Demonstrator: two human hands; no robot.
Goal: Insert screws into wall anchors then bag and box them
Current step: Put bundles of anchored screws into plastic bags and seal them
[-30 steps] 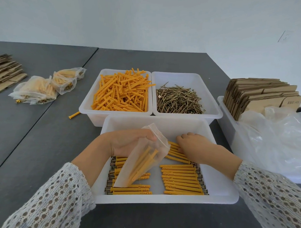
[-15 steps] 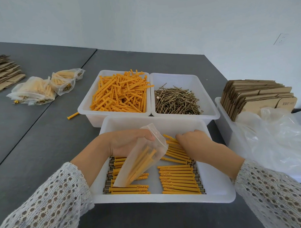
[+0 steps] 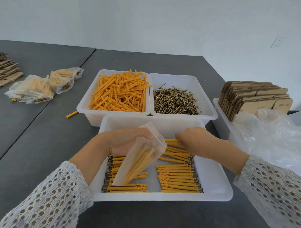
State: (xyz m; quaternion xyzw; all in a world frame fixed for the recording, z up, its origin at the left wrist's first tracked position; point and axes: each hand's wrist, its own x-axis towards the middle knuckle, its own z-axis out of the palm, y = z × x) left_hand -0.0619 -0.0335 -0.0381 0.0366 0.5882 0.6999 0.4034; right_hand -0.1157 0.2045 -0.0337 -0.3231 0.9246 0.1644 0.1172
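My left hand [image 3: 126, 140] grips a clear plastic bag [image 3: 141, 154] by its mouth; several orange anchors with screws lie inside it. The bag hangs tilted over the near white tray [image 3: 213, 187], which holds rows of assembled anchors [image 3: 176, 178]. My right hand [image 3: 196, 141] pinches a few assembled anchors [image 3: 171, 140] just right of the bag's mouth. Behind stand a tray of loose orange anchors [image 3: 119, 93] and a tray of loose screws [image 3: 174, 101].
Filled bags [image 3: 38, 88] lie at the left on the grey table, with flat cardboard [image 3: 3, 69] beyond them. A stray anchor [image 3: 71, 114] lies by the anchor tray. At the right, a bin holds folded cartons [image 3: 254, 99] and crumpled plastic bags [image 3: 274, 138].
My right hand has lifted a few anchors off the pile and moved them toward the bag's mouth. The left hand and bag have stayed about where they were.
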